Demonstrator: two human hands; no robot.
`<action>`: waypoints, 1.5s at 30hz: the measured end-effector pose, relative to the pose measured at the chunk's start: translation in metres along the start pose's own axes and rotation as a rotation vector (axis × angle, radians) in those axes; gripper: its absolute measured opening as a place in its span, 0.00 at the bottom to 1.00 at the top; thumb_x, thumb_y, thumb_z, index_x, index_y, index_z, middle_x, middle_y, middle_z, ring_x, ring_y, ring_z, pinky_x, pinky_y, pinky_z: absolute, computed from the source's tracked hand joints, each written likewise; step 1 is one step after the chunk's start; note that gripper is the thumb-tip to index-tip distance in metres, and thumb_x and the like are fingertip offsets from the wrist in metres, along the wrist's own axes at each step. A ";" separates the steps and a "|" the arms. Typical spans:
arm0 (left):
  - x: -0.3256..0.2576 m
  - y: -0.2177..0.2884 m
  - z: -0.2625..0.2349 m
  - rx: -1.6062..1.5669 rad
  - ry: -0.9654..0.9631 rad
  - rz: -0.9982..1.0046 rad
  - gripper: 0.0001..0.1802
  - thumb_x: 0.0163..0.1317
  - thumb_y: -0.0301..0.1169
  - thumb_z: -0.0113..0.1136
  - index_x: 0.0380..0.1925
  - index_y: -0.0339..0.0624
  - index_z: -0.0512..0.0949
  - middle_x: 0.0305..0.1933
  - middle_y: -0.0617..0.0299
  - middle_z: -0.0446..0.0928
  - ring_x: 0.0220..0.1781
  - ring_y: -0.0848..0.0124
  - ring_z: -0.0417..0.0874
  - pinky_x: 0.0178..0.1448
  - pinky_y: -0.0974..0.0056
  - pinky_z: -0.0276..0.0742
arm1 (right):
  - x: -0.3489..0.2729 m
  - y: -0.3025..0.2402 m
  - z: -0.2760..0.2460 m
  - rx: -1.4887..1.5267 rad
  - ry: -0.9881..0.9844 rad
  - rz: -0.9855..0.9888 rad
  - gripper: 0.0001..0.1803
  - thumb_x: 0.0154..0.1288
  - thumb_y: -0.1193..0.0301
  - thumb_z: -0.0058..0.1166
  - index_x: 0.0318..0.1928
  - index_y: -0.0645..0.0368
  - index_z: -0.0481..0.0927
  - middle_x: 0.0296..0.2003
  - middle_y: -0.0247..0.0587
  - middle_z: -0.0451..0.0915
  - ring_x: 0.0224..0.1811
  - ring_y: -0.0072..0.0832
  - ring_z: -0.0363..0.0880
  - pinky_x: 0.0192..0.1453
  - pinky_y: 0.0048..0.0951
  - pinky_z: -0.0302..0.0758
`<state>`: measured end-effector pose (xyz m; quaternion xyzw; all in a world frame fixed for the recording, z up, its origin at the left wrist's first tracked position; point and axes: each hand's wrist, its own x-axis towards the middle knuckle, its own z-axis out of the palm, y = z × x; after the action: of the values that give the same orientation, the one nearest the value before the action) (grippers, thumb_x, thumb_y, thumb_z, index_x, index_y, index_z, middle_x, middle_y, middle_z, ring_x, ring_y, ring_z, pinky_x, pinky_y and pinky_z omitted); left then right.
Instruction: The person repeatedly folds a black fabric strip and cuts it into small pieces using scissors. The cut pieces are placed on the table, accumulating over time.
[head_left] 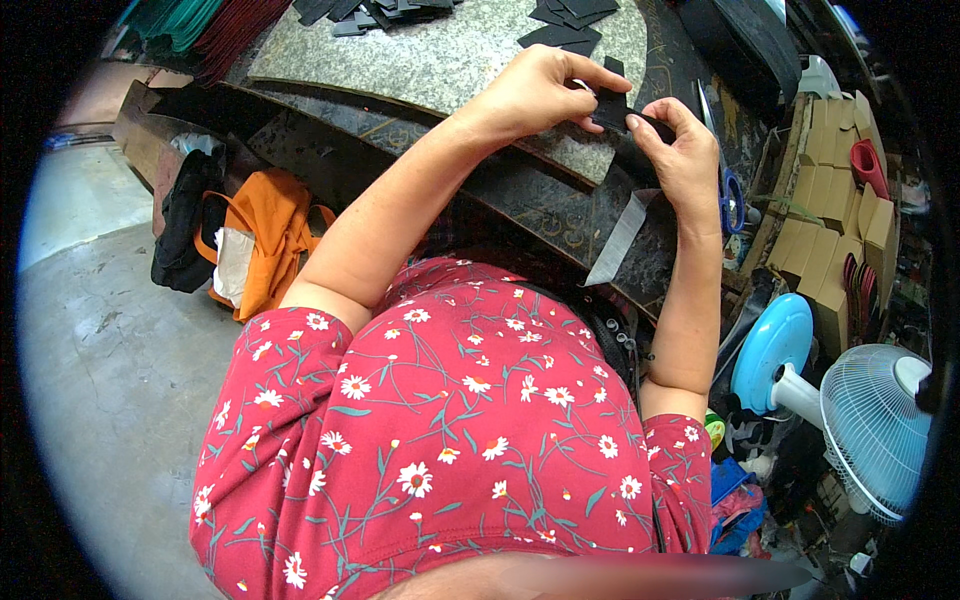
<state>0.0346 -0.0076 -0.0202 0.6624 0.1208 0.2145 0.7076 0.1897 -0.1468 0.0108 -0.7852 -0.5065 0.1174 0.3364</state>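
Observation:
My left hand (535, 90) and my right hand (685, 160) meet over the near edge of a speckled grey work slab (440, 55). Between their fingertips they pinch a small black cut piece (612, 108). From it a long dark strip (625, 235) with a pale grey underside hangs down toward my lap. Both forearms reach up from my red flowered top. More black cut pieces (565, 35) lie scattered on the far part of the slab.
Blue-handled scissors (728, 190) lie just right of my right hand. Stacked cardboard boxes (835, 210) stand at the right, with a white fan (875, 425) and its blue base below. An orange bag (265, 250) and black cloth rest on the grey floor at left.

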 end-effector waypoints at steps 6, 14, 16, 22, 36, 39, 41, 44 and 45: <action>-0.002 0.000 0.001 -0.035 0.017 0.021 0.19 0.59 0.23 0.55 0.51 0.36 0.80 0.43 0.60 0.82 0.38 0.76 0.83 0.46 0.72 0.80 | 0.001 0.004 0.005 0.027 -0.035 0.033 0.19 0.54 0.57 0.68 0.36 0.59 0.82 0.28 0.41 0.82 0.28 0.24 0.79 0.36 0.27 0.74; -0.001 -0.003 0.005 -0.063 0.033 0.017 0.16 0.59 0.22 0.62 0.49 0.36 0.80 0.41 0.60 0.82 0.38 0.77 0.82 0.45 0.72 0.81 | 0.000 0.004 0.006 -0.019 -0.026 0.079 0.16 0.57 0.60 0.66 0.37 0.59 0.82 0.30 0.42 0.84 0.33 0.25 0.82 0.39 0.27 0.76; -0.001 -0.003 0.004 -0.100 0.051 0.017 0.16 0.60 0.22 0.62 0.49 0.35 0.80 0.42 0.61 0.81 0.40 0.77 0.82 0.47 0.70 0.82 | -0.002 0.005 -0.002 0.047 0.058 0.046 0.14 0.59 0.62 0.64 0.38 0.59 0.82 0.30 0.41 0.84 0.34 0.25 0.83 0.41 0.27 0.76; -0.002 -0.001 0.006 -0.144 0.100 0.057 0.16 0.62 0.21 0.56 0.51 0.34 0.78 0.46 0.60 0.79 0.45 0.75 0.81 0.50 0.68 0.83 | -0.026 0.022 -0.079 -0.515 0.090 0.206 0.14 0.63 0.59 0.58 0.44 0.54 0.80 0.35 0.42 0.83 0.38 0.38 0.82 0.43 0.36 0.76; -0.004 0.001 0.008 -0.263 0.169 0.049 0.16 0.67 0.23 0.45 0.51 0.31 0.78 0.47 0.59 0.76 0.47 0.72 0.80 0.50 0.65 0.85 | -0.062 0.042 -0.095 -0.398 -0.096 0.484 0.19 0.60 0.63 0.60 0.49 0.60 0.78 0.28 0.37 0.82 0.33 0.32 0.82 0.39 0.33 0.75; -0.004 0.003 0.007 -0.358 0.170 0.036 0.18 0.64 0.21 0.45 0.52 0.30 0.77 0.47 0.59 0.76 0.47 0.72 0.81 0.50 0.64 0.85 | -0.071 0.040 -0.097 0.207 -0.025 0.552 0.12 0.65 0.75 0.52 0.47 0.68 0.76 0.33 0.38 0.82 0.36 0.20 0.80 0.41 0.21 0.75; -0.004 0.004 0.005 -0.381 0.152 0.044 0.21 0.61 0.19 0.44 0.53 0.30 0.76 0.46 0.59 0.76 0.47 0.71 0.81 0.51 0.64 0.85 | -0.082 0.036 -0.092 0.458 -0.079 0.472 0.13 0.64 0.75 0.53 0.48 0.67 0.75 0.35 0.39 0.82 0.36 0.20 0.79 0.42 0.20 0.74; -0.005 0.003 0.004 -0.339 0.116 0.039 0.24 0.57 0.18 0.43 0.54 0.30 0.75 0.50 0.57 0.76 0.48 0.71 0.81 0.51 0.65 0.84 | -0.083 0.037 -0.086 0.455 -0.044 0.369 0.16 0.62 0.75 0.56 0.50 0.68 0.75 0.35 0.38 0.82 0.34 0.20 0.77 0.41 0.19 0.72; -0.005 0.002 0.005 -0.341 0.122 0.085 0.23 0.58 0.19 0.43 0.55 0.30 0.75 0.52 0.55 0.76 0.48 0.70 0.81 0.51 0.65 0.84 | -0.080 0.039 -0.086 0.347 -0.008 0.318 0.17 0.62 0.74 0.57 0.50 0.68 0.76 0.35 0.38 0.82 0.33 0.21 0.77 0.40 0.19 0.72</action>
<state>0.0319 -0.0145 -0.0182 0.5231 0.0973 0.3016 0.7911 0.2264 -0.2620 0.0373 -0.7851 -0.3499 0.2574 0.4416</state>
